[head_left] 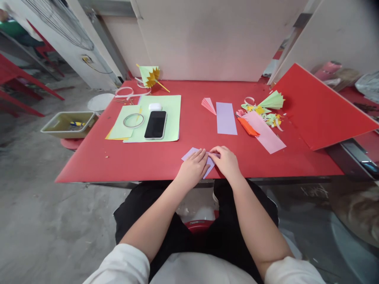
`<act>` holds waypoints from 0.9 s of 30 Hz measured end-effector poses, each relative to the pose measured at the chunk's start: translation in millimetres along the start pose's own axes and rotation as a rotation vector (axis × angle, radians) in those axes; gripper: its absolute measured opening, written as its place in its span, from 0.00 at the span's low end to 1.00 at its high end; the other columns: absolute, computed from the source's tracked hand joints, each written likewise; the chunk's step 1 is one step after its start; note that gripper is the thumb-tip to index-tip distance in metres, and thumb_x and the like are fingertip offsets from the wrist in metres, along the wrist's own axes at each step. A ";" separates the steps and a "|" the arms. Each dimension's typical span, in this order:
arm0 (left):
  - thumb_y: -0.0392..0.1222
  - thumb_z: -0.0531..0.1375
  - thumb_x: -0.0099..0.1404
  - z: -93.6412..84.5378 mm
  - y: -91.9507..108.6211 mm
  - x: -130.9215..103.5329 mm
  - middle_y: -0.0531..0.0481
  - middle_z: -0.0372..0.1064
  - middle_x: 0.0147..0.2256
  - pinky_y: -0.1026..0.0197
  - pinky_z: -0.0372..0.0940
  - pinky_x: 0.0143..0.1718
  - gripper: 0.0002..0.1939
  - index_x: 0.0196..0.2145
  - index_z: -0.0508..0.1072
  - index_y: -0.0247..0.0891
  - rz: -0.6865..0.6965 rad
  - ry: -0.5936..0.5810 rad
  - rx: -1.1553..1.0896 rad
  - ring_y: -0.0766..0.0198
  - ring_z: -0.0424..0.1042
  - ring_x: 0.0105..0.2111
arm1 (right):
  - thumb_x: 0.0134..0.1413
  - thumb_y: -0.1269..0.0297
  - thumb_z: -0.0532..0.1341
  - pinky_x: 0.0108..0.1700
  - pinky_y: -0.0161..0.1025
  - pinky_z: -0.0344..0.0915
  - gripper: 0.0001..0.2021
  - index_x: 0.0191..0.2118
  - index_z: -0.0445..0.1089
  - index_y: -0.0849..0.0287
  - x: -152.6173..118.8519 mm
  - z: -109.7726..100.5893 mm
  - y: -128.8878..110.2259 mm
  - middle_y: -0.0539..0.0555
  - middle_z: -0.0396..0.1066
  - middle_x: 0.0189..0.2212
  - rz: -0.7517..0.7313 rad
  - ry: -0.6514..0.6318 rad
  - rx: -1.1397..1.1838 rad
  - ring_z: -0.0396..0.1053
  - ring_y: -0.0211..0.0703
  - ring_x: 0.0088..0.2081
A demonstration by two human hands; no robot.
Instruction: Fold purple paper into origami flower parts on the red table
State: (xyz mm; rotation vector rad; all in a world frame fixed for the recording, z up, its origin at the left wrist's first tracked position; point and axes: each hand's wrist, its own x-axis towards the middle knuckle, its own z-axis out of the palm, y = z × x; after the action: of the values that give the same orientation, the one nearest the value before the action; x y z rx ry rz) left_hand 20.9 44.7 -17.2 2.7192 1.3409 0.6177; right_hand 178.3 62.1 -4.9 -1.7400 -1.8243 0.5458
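Observation:
A sheet of purple paper point(211, 165) lies at the table's front edge under both hands. My left hand point(194, 166) rests flat on it with the fingers stretched out. My right hand point(226, 159) pinches the paper's right end, where a narrow folded edge shows near the fingertips. The fingers hide much of the sheet. Just beyond my hands lies a flat purple paper strip point(226, 118). Left of that strip is a pleated pink paper fan point(209, 105). An orange utility knife point(248, 127) lies partly on a pink paper strip point(268, 138).
Green paper sheets point(174, 118) on the left carry a phone point(155, 124), a white case point(155, 107) and a tape roll point(133, 120). A paper umbrella point(149, 77) lies behind. Paper scraps point(266, 114) and a red board point(322, 110) are at right. A bin point(66, 132) stands left.

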 end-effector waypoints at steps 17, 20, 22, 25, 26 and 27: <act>0.60 0.44 0.64 -8.6 -7.1 -5.4 0.41 0.47 0.62 0.47 0.44 0.61 0.36 0.62 0.50 0.32 -0.123 -0.172 0.145 0.54 0.47 0.62 | 0.55 0.61 0.58 0.42 0.45 0.61 0.11 0.43 0.74 0.50 -5.8 -11.0 30.4 0.56 0.71 0.39 -0.461 0.061 -0.349 0.62 0.48 0.43; 0.62 0.45 0.63 -12.7 -9.3 -3.6 0.39 0.44 0.63 0.45 0.42 0.61 0.39 0.62 0.48 0.33 -0.138 -0.214 0.141 0.53 0.46 0.63 | 0.56 0.60 0.57 0.44 0.45 0.61 0.12 0.44 0.74 0.50 -8.5 -14.8 38.3 0.56 0.71 0.40 -0.474 0.074 -0.353 0.62 0.48 0.44; 0.63 0.44 0.62 -15.3 -9.5 -1.8 0.39 0.44 0.63 0.43 0.40 0.61 0.39 0.63 0.48 0.33 -0.137 -0.238 0.135 0.53 0.45 0.63 | 0.56 0.60 0.57 0.46 0.46 0.61 0.12 0.44 0.74 0.51 -9.5 -15.5 41.4 0.57 0.71 0.42 -0.481 0.089 -0.341 0.62 0.48 0.46; 0.64 0.45 0.62 -18.1 -9.2 0.7 0.38 0.44 0.63 0.40 0.40 0.60 0.39 0.63 0.48 0.35 -0.117 -0.260 0.125 0.51 0.45 0.63 | 0.56 0.60 0.57 0.48 0.47 0.61 0.12 0.44 0.74 0.52 -9.9 -16.1 43.3 0.58 0.70 0.43 -0.472 0.095 -0.302 0.62 0.49 0.48; 0.64 0.45 0.62 -18.6 -9.2 1.2 0.37 0.44 0.63 0.39 0.40 0.59 0.39 0.62 0.48 0.36 -0.105 -0.261 0.125 0.50 0.46 0.62 | 0.56 0.60 0.56 0.48 0.47 0.61 0.13 0.44 0.73 0.52 -10.2 -16.7 43.6 0.58 0.70 0.43 -0.462 0.093 -0.291 0.62 0.49 0.48; 0.63 0.45 0.62 -18.8 -9.2 1.4 0.36 0.45 0.63 0.38 0.40 0.59 0.38 0.62 0.49 0.37 -0.094 -0.258 0.127 0.49 0.46 0.62 | 0.57 0.61 0.56 0.48 0.47 0.61 0.13 0.44 0.73 0.53 -10.8 -17.7 43.7 0.58 0.70 0.43 -0.448 0.096 -0.282 0.62 0.49 0.48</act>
State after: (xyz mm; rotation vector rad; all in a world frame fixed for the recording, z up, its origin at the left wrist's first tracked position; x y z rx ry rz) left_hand 7.8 49.0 -1.4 2.6943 1.4742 0.1725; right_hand 223.3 53.3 -20.4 -1.4201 -2.2101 0.0250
